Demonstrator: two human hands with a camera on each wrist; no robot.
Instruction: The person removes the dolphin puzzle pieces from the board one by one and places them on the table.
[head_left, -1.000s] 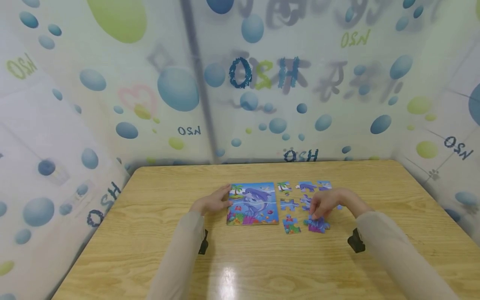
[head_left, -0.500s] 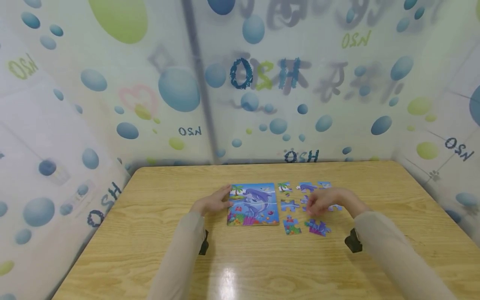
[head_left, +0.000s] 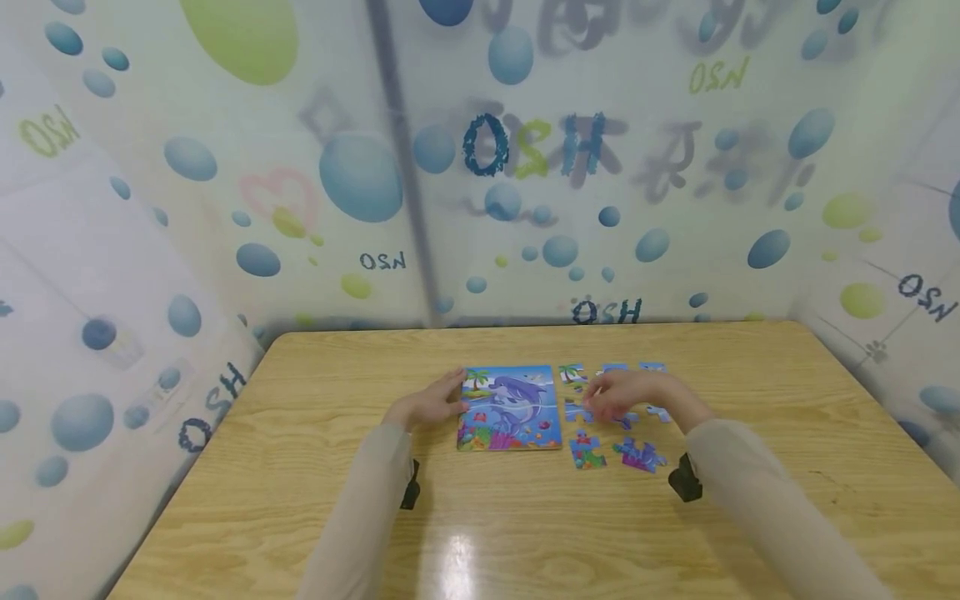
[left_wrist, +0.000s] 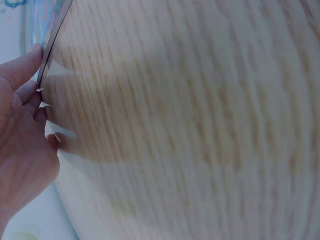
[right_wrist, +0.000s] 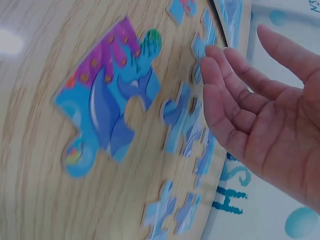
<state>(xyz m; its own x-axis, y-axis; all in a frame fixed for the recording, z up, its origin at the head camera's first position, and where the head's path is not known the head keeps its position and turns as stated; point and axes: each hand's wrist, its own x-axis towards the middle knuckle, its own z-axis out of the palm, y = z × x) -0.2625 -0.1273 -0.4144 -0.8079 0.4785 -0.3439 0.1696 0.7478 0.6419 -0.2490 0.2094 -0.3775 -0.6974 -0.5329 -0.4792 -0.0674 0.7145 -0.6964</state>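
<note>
A square dolphin picture puzzle (head_left: pixel 510 408) lies flat on the table. My left hand (head_left: pixel 429 404) rests at its left edge; in the left wrist view the thumb (left_wrist: pixel 31 62) touches that edge with the other fingers beside it. To the right of the picture, loose jigsaw pieces are laid out in rows. My right hand (head_left: pixel 624 393) hovers over the middle row, hiding part of it. In the right wrist view its fingers are loosely bent, the thumb stands apart, and nothing is between them. Nearest that camera lies a jigsaw piece with purple coral and dolphin bodies (right_wrist: pixel 107 95).
The wooden table (head_left: pixel 315 500) stretches around the puzzle. Behind it hangs a pale curtain (head_left: pixel 652 125) with blue and green dots. A coral jigsaw piece (head_left: pixel 587 452) lies at the front left of the loose group, and a palm tree piece (head_left: pixel 572 373) at its back left.
My right hand has left the coral-and-dolphin jigsaw piece at the front, which now lies slightly turned, and has moved left and up toward the middle-row piece. My left hand stays put.
</note>
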